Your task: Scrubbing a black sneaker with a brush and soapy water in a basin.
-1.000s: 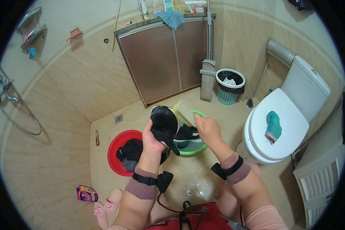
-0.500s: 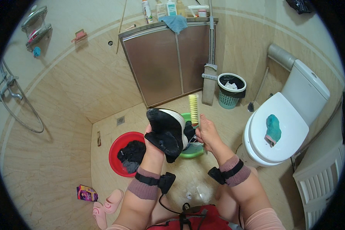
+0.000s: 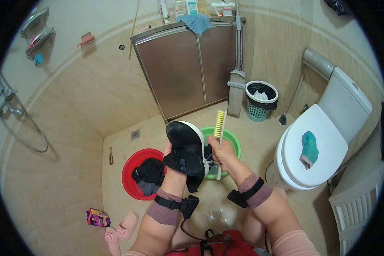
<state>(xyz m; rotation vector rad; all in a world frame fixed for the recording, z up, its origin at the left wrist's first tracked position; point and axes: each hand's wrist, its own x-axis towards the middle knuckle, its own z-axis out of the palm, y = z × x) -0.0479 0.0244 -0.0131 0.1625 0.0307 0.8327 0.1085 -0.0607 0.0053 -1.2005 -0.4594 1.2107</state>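
A black shoe [image 3: 187, 149] with a white sole is held up by my left hand [image 3: 168, 150], whose fingers are mostly hidden behind it. My right hand [image 3: 223, 153] is closed around the pale handle of a scrub brush [image 3: 219, 124]; its yellow bristles point up and face left, toward the shoe, with a gap between. Below both hands stands a green basin [image 3: 234, 144], partly covered by the shoe and my right hand. Something dark lies in it. To the left, a red basin [image 3: 126, 173] holds dark wet-looking cloth [image 3: 150, 173].
A white toilet [image 3: 286, 155] is on the right, a teal glove-like item [image 3: 309, 147] on its lid. A lined waste basket [image 3: 257, 112] stands beside the brown cabinet [image 3: 170, 79]. Pink slippers [image 3: 128, 226] and a purple packet [image 3: 98, 217] lie at lower left.
The brush in my right hand has turned slightly and shifted a little lower and right, showing more handle. The shoe in my left hand has tilted and moved slightly down.
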